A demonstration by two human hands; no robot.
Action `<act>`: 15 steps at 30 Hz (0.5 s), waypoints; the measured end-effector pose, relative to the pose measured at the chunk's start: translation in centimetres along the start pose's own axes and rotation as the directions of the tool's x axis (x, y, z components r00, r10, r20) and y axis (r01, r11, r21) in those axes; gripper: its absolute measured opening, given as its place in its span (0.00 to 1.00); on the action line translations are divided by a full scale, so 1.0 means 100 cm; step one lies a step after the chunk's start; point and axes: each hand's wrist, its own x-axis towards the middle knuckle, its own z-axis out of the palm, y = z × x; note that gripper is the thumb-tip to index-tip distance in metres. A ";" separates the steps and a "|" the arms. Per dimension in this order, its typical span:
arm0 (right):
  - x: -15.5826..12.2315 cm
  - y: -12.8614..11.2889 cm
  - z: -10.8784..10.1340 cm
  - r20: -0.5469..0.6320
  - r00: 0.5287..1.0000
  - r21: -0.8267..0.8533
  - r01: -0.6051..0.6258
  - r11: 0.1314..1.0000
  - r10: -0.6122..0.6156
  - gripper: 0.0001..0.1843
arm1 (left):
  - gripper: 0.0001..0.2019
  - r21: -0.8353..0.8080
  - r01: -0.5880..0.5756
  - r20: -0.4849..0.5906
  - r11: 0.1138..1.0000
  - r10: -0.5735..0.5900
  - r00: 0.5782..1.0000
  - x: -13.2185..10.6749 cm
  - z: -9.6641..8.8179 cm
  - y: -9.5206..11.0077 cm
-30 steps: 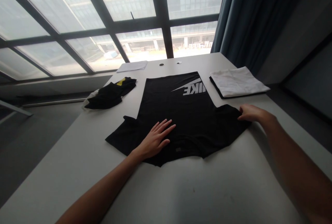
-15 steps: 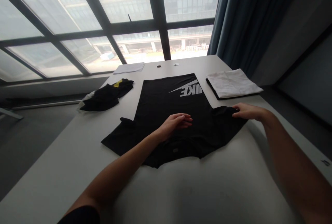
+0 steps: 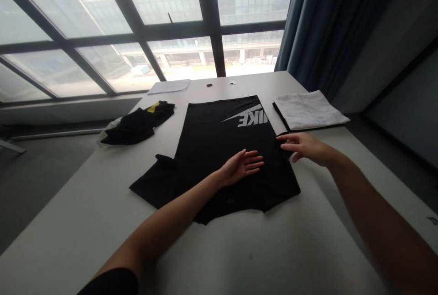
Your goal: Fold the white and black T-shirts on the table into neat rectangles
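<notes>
A black T-shirt (image 3: 212, 140) lies spread on the white table, its collar end toward me. White NIKE lettering appears upside down or reversed near its far right corner. Over the middle of the shirt is my left hand (image 3: 239, 167), open, fingers stretched out and palm partly turned up. My right hand (image 3: 301, 147) is at the shirt's right edge, fingers apart, over the sleeve that is folded inward there. The left sleeve (image 3: 153, 183) still sticks out to the side, with a small turned-up bit at its upper edge.
On the white table (image 3: 85, 208), a crumpled dark garment (image 3: 137, 124) with a yellow patch lies at left. Folded white cloth (image 3: 310, 109) rests on something black at right. Papers (image 3: 169, 86) lie at the far edge, before the window; a blue curtain (image 3: 311, 26) hangs at right.
My right hand has moved left, folding the right sleeve inward, and its fingers have spread. The fingers of my left hand have opened out, and it has shifted slightly right.
</notes>
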 end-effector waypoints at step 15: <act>0.079 0.088 -0.001 -0.288 0.816 -0.343 0.401 0.850 -0.501 0.15 | 0.14 0.273 -0.034 -0.029 0.961 0.043 0.999 -0.004 0.008 -0.004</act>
